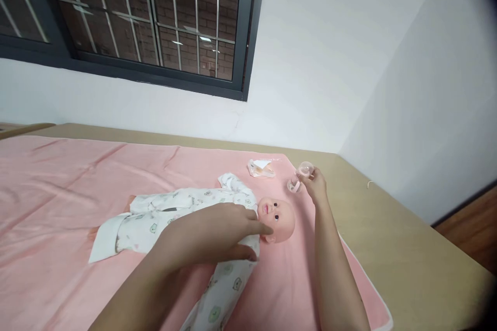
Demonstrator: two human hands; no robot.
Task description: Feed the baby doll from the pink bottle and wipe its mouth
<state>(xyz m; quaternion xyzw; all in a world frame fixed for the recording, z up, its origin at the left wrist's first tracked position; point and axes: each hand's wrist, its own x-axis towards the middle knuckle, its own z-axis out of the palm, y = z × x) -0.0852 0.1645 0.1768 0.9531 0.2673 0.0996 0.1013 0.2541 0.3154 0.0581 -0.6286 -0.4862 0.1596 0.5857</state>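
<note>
A baby doll [277, 217] in a white printed outfit [151, 213] lies on its back on a pink sheet [283, 289], its head to the right. Over its chest and neck reaches my left hand [229, 227], fingers apart, with the fingertips at the doll's cheek. Whether they touch it I cannot tell. Beyond the doll's head, my right hand [315, 186] is closed on what looks like a pacifier [294, 184] with a clear dome-shaped cap [306, 168]. Its fingers partly hide how the two pieces join. My left forearm covers part of the doll's body.
A small clear plastic packet [261, 167] lies on the sheet beyond the doll. The wooden surface [373, 227] shows past the sheet's right edge. White walls [310, 62] and a barred window [155, 15] stand behind.
</note>
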